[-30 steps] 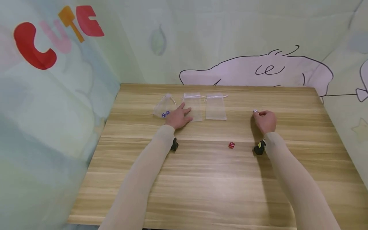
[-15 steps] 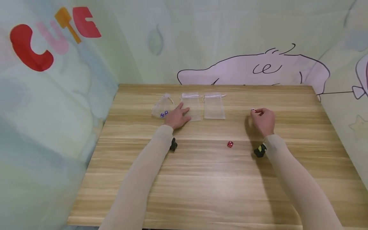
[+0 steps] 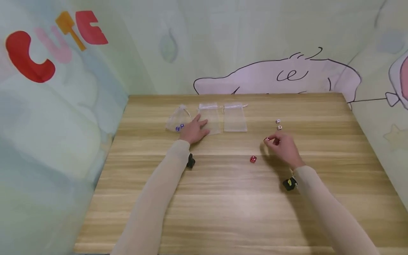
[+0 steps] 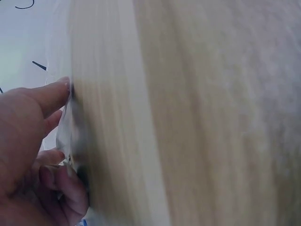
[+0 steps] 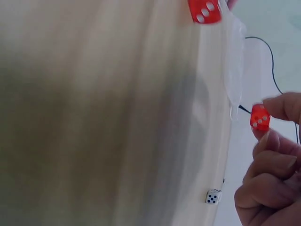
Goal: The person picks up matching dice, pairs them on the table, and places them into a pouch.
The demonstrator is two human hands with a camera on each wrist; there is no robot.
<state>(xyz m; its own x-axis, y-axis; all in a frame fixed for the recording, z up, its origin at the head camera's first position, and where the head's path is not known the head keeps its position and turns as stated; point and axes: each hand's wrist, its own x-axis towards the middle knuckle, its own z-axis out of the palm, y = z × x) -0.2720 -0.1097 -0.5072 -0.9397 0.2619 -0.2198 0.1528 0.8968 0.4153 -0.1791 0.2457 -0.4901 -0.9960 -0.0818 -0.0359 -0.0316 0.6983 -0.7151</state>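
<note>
My left hand (image 3: 194, 131) rests with spread fingers on the middle sheer white drawstring bag (image 3: 213, 118), which lies flat. Just left of it, another drawstring bag (image 3: 174, 118) holds two blue dice (image 3: 180, 127). To the right lies a third drawstring bag (image 3: 235, 118). Between thumb and fingertip, my right hand (image 3: 283, 148) pinches a red die (image 5: 260, 117), raised over the table. A second red die (image 3: 253, 159) sits on the wood, nearer me and to the left. Beyond the right hand stand two white dice (image 3: 278, 124), close together.
The wooden table (image 3: 204, 205) meets a printed cloth backdrop (image 3: 153, 42) along its back and left edges. Each wrist carries a small black device (image 3: 289, 183).
My right hand has drawn back from the white dice, toward me and to the left, with a red die in its fingertips. Both white dice now show. The left hand stays on the bag.
</note>
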